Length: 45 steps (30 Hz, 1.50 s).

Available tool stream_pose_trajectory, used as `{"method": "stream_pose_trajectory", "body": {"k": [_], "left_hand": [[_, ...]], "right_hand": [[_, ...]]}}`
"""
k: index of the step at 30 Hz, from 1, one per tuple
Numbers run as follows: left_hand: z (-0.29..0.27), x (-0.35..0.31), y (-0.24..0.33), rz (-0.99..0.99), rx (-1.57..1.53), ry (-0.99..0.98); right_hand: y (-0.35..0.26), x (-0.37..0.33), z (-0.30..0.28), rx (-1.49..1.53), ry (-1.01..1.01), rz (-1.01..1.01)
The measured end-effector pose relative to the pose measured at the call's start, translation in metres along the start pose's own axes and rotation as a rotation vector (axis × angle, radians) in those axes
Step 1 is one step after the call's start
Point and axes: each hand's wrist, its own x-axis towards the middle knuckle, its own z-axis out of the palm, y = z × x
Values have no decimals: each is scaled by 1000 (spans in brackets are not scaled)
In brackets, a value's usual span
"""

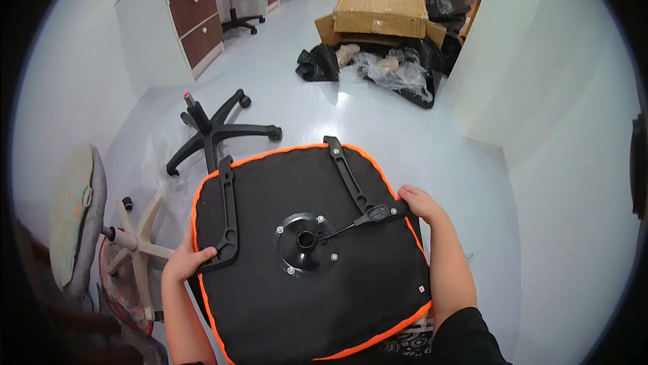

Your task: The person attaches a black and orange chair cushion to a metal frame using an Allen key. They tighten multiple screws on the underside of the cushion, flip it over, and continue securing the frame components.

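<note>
An office chair seat (256, 318) lies in front of me with its black underside up and orange piping round its edge. My left hand (182, 258) is closed on its left edge, the thumb over the end of the left armrest (230, 213). My right hand (420, 204) grips the right side, its thumb by the outer end of the right armrest (349, 179). Several screws hold a round black mounting plate (290, 261) at the middle. A lever (343, 229) runs from its central hole toward the right armrest. The fingers under the seat are hidden.
A black five-star chair base (216, 133) with an upright gas cylinder (196, 112) stands beyond the seat. Another chair (138, 245) lies tipped at left. Ahead are a large cardboard box (380, 10) and plastic wrapping (398, 74). Drawers (196, 24) line the left; a wall (540, 81) rises at right.
</note>
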Motion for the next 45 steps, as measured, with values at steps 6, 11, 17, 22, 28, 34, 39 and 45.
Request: {"method": "stream_pose_trajectory", "body": {"k": [6, 11, 17, 22, 28, 34, 39, 45], "left_hand": [[4, -9, 22, 62, 176, 23], [4, -29, 48, 135, 167, 96], [9, -93, 136, 496, 170, 231], [29, -133, 192, 845, 201, 316], [83, -117, 193, 1008, 52, 227], [135, -107, 149, 1054, 254, 138], [159, -102, 127, 1002, 336, 86], [158, -99, 109, 943, 350, 8]], "right_hand": [[-6, -14, 23, 219, 239, 23], [-6, -18, 18, 112, 502, -132], [-24, -83, -26, 355, 762, -406], [-29, -143, -87, 285, 1208, -649], [-9, -237, -193, 494, 1186, -788], [70, -277, -213, 212, 1371, -693], [129, -278, -175, 363, 1398, -563], [122, -319, -139, 284, 1397, -435]]}}
